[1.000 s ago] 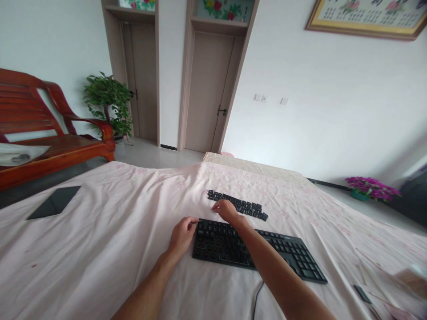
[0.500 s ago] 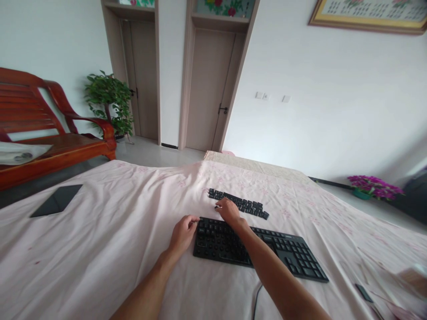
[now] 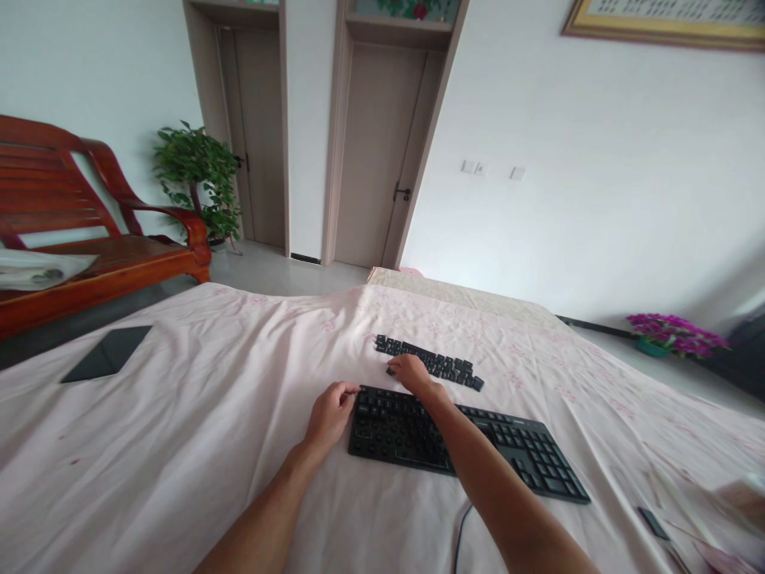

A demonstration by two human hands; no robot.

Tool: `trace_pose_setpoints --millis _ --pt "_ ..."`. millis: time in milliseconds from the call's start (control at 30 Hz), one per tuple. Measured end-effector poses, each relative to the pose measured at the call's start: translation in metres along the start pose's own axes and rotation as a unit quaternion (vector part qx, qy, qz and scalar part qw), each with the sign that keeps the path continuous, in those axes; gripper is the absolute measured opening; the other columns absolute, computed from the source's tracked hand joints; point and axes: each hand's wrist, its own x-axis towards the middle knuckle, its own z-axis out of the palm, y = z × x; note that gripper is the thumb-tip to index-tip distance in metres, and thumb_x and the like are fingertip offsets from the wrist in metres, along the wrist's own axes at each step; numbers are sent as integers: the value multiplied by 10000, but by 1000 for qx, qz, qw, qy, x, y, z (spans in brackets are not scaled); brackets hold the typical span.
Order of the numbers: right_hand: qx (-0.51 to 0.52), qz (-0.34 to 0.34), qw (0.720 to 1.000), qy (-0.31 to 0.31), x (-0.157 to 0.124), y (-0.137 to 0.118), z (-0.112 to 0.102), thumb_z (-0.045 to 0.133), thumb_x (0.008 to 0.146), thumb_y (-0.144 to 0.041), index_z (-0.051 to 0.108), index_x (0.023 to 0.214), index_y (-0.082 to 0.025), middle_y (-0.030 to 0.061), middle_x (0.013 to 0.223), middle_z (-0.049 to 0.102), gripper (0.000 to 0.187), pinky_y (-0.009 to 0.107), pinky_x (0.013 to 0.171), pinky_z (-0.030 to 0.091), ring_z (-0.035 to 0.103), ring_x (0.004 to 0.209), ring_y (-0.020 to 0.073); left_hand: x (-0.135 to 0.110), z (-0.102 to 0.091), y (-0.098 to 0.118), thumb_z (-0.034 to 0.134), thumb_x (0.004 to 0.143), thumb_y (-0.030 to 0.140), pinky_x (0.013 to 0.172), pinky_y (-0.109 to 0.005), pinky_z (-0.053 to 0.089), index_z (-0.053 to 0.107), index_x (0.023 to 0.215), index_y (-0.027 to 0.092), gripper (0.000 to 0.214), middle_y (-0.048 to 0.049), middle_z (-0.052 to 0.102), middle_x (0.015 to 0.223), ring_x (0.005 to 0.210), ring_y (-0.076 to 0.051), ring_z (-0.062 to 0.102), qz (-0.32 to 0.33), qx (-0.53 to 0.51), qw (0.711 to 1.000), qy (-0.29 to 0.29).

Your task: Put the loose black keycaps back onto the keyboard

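A black keyboard [image 3: 391,437] lies on the cloth, with its keycaps off over much of the left part and in place on the number pad. My left hand [image 3: 332,410] grips the keyboard's upper left corner between thumb and fingers. Beyond the keyboard, loose black keycaps [image 3: 448,367] lie in rows. Reaching over the keyboard, my right hand [image 3: 412,372] has its fingers closed on a small dark keycap [image 3: 390,370] at the left end of the front row. My right forearm hides the middle of the keyboard and my hand covers some keycaps.
Pale floral cloth [image 3: 227,414] with folds covers the surface. A dark flat tablet-like object [image 3: 107,355] lies far left. A cable [image 3: 461,534] runs toward me from the keyboard. At right lies a small dark bar [image 3: 653,523]. A wooden bench [image 3: 107,255] stands beyond.
The whole view has tilted slightly downward. My right hand stays at the front row of loose keycaps with little movement, and my left hand remains at the keyboard's corner.
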Motion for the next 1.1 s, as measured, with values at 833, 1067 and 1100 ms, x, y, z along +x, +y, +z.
trace_pose_setpoints --millis 833,1067,1100 --pt "13 -44 999 12 3 -8 -4 509 758 -35 741 989 -257 17 1076 690 396 212 873 409 607 1020 164 1 0 -2 477 829 232 838 -245 464 673 985 205 252 -41 711 1018 911 -151 648 -1 -4 1000 -2" --pt "24 -9 998 56 -6 -3 5 484 818 -89 676 1130 -210 41 1138 673 386 237 919 401 586 1083 179 2 1 -3 476 828 226 854 -254 458 670 983 204 250 -39 710 1006 914 -152 645 -2 -5 1000 -1" --pt "24 -6 998 59 -8 -2 6 492 823 -106 673 1132 -216 36 1130 676 376 236 913 405 590 1075 178 2 1 -4 476 826 224 856 -257 458 670 984 204 251 -39 710 1008 914 -153 645 -1 -4 1000 -1"
